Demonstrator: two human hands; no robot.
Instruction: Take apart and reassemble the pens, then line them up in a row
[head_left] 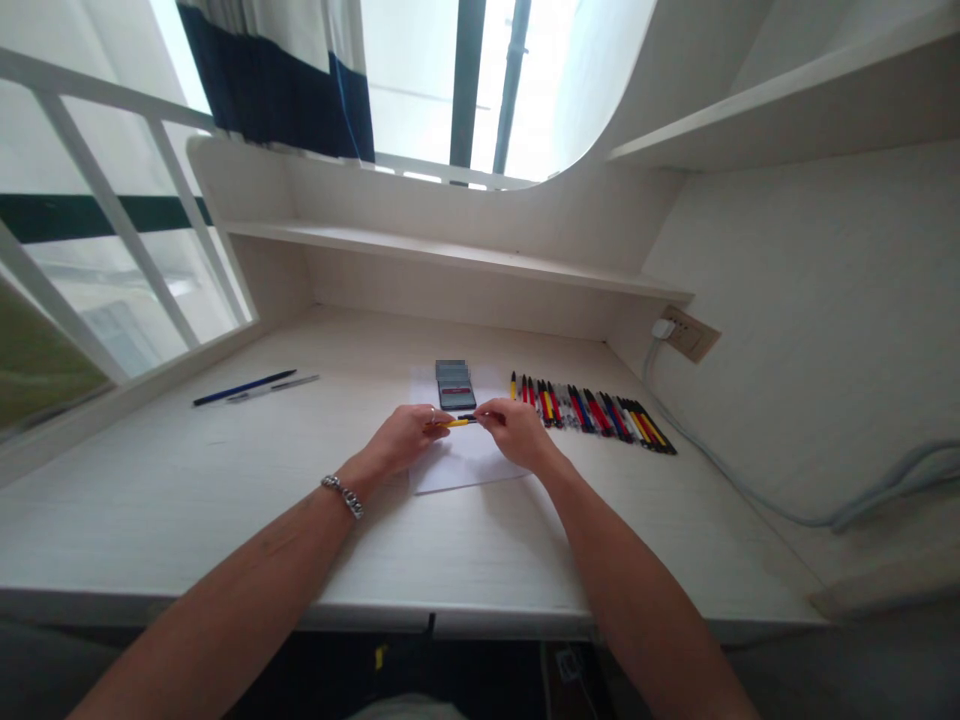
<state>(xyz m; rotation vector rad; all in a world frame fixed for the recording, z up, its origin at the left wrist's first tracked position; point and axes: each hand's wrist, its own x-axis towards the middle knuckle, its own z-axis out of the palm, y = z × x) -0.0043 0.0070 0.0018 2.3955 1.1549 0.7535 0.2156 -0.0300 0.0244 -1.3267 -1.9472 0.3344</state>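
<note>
Over a white sheet of paper (461, 468), a yellow and black pen (457, 423) lies level between my two hands. My left hand (405, 435), with a ring and a chain bracelet, is closed on the yellow end. The fingertips of my right hand (516, 428) pinch the dark end; whether the cap is on or apart from the barrel is too small to tell. Just beyond the hands sits a small grey case (454, 384) with something red in it. To the right of my right hand, several pens (600, 412) in yellow, red, black, blue and clear lie in a row.
At the left of the white desk (225, 510) are a dark blue pen (244, 387) and a slim clear pen (274, 388). A shelf (450, 253) runs along the back. On the right wall, a grey cable (705, 450) hangs from a plug in a socket (691, 334).
</note>
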